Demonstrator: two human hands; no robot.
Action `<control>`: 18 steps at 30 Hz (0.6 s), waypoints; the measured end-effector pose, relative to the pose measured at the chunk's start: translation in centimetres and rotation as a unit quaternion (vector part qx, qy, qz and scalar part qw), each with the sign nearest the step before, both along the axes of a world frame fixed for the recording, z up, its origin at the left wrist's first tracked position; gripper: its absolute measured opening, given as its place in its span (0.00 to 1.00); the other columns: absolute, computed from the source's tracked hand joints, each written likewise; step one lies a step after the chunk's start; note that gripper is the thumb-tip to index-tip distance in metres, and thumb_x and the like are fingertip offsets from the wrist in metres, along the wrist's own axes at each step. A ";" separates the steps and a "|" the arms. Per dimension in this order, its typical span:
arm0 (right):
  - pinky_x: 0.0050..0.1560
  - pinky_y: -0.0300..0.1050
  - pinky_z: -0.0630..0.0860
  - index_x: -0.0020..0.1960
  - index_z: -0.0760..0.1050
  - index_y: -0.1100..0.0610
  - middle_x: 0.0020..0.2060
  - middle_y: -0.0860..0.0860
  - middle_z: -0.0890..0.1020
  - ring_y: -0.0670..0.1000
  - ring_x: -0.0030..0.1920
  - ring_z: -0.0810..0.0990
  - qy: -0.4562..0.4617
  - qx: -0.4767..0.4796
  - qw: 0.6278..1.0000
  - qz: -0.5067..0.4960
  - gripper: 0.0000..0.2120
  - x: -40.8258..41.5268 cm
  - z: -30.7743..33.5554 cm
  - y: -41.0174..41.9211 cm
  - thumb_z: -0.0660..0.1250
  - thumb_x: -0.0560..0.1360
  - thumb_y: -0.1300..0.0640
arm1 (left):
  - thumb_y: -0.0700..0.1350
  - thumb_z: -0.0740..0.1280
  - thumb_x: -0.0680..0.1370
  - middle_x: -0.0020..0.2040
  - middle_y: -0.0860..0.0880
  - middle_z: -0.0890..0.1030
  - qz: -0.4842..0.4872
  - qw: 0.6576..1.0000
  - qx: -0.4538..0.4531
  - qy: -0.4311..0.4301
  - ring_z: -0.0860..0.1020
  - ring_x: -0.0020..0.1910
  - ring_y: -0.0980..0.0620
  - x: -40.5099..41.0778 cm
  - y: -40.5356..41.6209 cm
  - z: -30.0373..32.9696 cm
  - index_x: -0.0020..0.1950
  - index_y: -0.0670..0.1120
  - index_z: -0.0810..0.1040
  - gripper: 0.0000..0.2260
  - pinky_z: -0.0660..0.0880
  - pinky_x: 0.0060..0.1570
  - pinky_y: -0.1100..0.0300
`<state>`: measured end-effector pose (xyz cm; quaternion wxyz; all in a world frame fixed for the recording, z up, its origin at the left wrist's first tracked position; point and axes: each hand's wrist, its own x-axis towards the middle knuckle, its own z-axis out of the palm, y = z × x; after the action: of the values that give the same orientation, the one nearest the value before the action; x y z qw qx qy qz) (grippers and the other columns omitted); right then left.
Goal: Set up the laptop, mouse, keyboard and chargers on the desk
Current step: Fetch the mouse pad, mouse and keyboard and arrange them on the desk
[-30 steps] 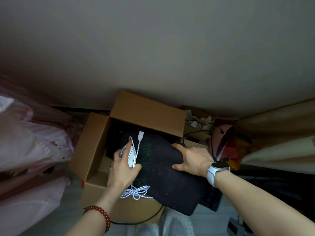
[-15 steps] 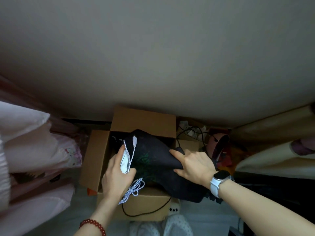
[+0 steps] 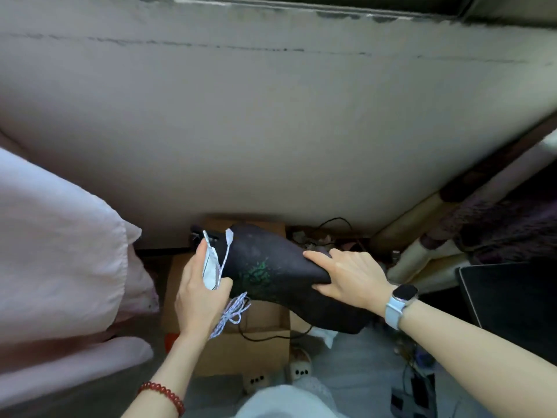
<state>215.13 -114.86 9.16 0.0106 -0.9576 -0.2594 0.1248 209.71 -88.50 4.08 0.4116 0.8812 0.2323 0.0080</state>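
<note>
My left hand [image 3: 200,294] grips a white mouse [image 3: 210,271] whose white braided cable [image 3: 230,310] hangs in a bundle below my palm, the plug end sticking up near the pad. My right hand [image 3: 346,277], with a white watch on the wrist, holds a black mouse pad [image 3: 271,267] with a green print; the pad bends and droops above an open cardboard box [image 3: 256,354] on the floor. At the right edge a dark laptop [image 3: 512,300] shows in part.
A large grey-white surface [image 3: 271,131] fills the upper view. Pink bedding [image 3: 54,251] bulges on the left. Rolled mats [image 3: 422,257] and tangled cables [image 3: 331,236] lie behind the box. A black cable [image 3: 271,337] runs over the box front; slippers sit below.
Both hands have lifted the mouse and the mouse pad up out of the box. The view has tilted upward, and the box now looks smaller and lower.
</note>
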 end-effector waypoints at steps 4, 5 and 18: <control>0.36 0.44 0.70 0.71 0.57 0.43 0.47 0.50 0.80 0.53 0.44 0.81 -0.043 0.009 0.998 -0.051 0.30 -2.4 5.4 -2.2 0.59 0.72 0.36 | 0.50 0.61 0.63 0.66 0.55 0.71 -0.026 0.997 -0.023 -0.062 0.72 0.60 0.50 -0.4 -1.2 3.9 0.68 0.67 0.56 0.34 0.67 0.51 0.57; 0.35 0.43 0.69 0.71 0.59 0.43 0.46 0.50 0.81 0.53 0.43 0.81 -0.055 0.014 0.996 -0.066 0.30 -3.0 6.8 -3.0 0.60 0.72 0.36 | 0.50 0.61 0.63 0.66 0.55 0.72 -0.036 0.996 -0.032 -0.078 0.72 0.60 0.51 -0.3 -1.8 4.9 0.68 0.67 0.57 0.34 0.67 0.51 0.57; 0.45 0.49 0.75 0.69 0.59 0.37 0.48 0.46 0.80 0.54 0.48 0.80 -0.155 -0.004 0.936 -0.315 0.31 -20.4 17.9 -17.4 0.61 0.69 0.34 | 0.39 0.68 0.67 0.62 0.66 0.68 -0.259 0.931 -0.082 -0.243 0.65 0.58 0.70 -4.1 -17.9 15.5 0.69 0.64 0.60 0.36 0.66 0.58 0.62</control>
<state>194.70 -132.27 27.03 0.0056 -0.9977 0.0576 -0.0341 205.60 -106.42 19.59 0.5144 0.8448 -0.1117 0.0956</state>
